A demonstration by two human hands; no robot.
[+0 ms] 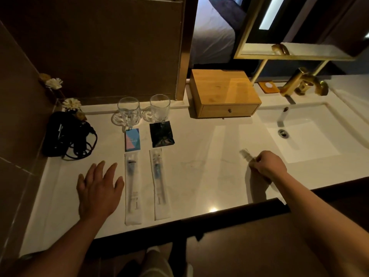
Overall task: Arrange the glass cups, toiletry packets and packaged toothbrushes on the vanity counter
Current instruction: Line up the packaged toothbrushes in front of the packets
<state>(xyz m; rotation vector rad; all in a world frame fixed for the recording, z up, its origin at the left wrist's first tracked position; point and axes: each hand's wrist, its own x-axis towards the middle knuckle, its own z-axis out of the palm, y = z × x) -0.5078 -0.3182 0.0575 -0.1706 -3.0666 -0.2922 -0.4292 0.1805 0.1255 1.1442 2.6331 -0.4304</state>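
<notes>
Here our right hand [267, 166] pinches a blurred clear packet [247, 155], well right of the two toothbrushes [159, 184], left hand [97, 188] spread.

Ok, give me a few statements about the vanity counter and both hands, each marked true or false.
1. Two glass cups stand behind the packets. True.
2. Both toiletry packets are black. False: one black packet, one pink and blue packet.
3. The left hand grips a toothbrush. False: it is open, beside the two packaged toothbrushes.
4. The right hand holds a clear wrapped item. True.
5. The wooden box has its drawer pulled out. False: it is closed.
</notes>
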